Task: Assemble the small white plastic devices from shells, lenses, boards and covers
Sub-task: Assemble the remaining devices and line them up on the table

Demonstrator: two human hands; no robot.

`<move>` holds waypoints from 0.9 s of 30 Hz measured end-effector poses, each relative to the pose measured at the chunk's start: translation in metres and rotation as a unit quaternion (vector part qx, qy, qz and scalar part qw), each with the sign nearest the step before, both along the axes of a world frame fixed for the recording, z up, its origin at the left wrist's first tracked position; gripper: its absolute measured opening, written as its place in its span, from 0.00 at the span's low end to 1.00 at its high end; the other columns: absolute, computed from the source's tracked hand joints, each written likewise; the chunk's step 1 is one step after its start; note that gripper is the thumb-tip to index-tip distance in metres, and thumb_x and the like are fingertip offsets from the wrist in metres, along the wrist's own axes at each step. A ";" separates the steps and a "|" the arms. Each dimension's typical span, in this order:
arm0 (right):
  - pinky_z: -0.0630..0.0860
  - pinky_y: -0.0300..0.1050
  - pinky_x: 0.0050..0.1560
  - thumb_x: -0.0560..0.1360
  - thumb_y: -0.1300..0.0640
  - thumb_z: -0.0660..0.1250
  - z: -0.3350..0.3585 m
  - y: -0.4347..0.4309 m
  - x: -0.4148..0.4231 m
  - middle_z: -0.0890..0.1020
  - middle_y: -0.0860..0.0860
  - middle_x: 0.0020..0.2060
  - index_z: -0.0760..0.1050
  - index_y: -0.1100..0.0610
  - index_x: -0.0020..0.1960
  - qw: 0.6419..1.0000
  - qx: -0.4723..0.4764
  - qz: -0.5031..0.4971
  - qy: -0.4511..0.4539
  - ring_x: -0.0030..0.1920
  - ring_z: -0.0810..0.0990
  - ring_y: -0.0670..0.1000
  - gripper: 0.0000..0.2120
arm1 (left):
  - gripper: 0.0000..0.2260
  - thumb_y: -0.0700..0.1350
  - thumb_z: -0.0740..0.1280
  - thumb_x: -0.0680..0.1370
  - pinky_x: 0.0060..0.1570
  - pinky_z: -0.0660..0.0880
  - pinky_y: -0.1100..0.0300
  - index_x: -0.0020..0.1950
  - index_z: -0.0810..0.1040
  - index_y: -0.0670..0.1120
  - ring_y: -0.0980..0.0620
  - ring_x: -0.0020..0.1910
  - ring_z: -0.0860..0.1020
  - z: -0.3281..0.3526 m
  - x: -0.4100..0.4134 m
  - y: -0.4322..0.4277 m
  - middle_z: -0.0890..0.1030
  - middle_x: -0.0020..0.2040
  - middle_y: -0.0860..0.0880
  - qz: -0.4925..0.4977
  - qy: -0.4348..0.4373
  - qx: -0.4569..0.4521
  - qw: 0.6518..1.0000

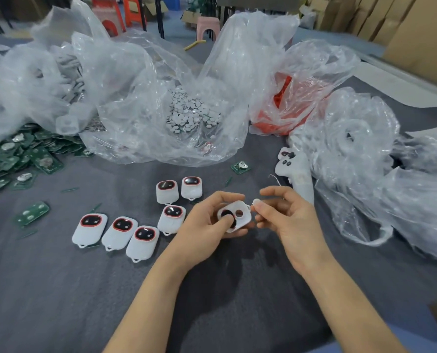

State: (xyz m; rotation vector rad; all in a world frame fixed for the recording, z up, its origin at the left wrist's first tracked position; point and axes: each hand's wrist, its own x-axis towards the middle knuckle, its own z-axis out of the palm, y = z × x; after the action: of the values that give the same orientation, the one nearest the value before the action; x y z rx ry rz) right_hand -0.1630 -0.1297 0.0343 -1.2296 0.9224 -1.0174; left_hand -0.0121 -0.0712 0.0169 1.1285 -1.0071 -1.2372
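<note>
At the far left I see a heap of green boards [13, 159] on the grey table [59, 289], with one loose board [31, 214] lying apart, nearer to me. Next come six finished devices [119, 233], white with red-rimmed dark windows, face up in two loose groups of three. Behind them a clear bag [135, 98] lies open with a heap of small white discs [189, 113] inside.

At the centre the left hand [204, 222] grips a white shell [240, 220] above the table. Its fingers are curled round the shell's edge and the thumb presses on a dark lens [227, 214] in one of the two openings. The other opening is an open round hole. Just beside the shell's loop end, the right hand [286, 217] pinches a small white piece [256, 202] between thumb and forefinger. I cannot tell whether piece and shell touch.

Behind the hands a single board with a coin cell [240, 167] lies alone. Right of it a few white shells [292, 169] lie at the edge of crumpled clear wrapping [365, 154]. Beyond them is a bag of red parts [283, 105].
</note>
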 end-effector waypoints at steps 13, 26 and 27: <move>0.76 0.33 0.37 0.70 0.66 0.72 -0.004 0.003 0.009 0.85 0.48 0.43 0.81 0.57 0.37 0.997 0.020 0.009 0.075 0.39 0.82 0.42 0.06 | 0.15 0.31 0.58 0.80 0.53 0.79 0.57 0.55 0.73 0.50 0.59 0.63 0.75 -0.010 -0.002 -0.002 0.72 0.67 0.55 0.031 -0.079 -0.025 0.996; 0.79 0.40 0.39 0.70 0.69 0.72 -0.004 0.000 0.011 0.83 0.53 0.34 0.72 0.56 0.43 0.997 0.017 0.037 0.072 0.36 0.82 0.49 0.12 | 0.15 0.29 0.56 0.79 0.51 0.79 0.59 0.56 0.73 0.46 0.57 0.59 0.77 -0.001 -0.006 0.000 0.74 0.64 0.52 0.033 -0.080 -0.017 0.996; 0.77 0.38 0.37 0.71 0.69 0.71 -0.003 -0.002 0.009 0.84 0.53 0.34 0.72 0.56 0.44 0.996 0.014 0.046 0.080 0.35 0.81 0.48 0.12 | 0.15 0.29 0.56 0.79 0.50 0.79 0.59 0.57 0.73 0.46 0.57 0.58 0.78 -0.002 -0.005 0.000 0.75 0.63 0.52 0.031 -0.082 -0.017 0.996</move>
State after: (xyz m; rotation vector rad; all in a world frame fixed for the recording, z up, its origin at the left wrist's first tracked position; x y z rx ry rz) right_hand -0.1536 -0.1313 0.0310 -1.3327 0.9908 -0.8385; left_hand -0.0175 -0.0713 0.0153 1.2408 -1.1042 -1.0876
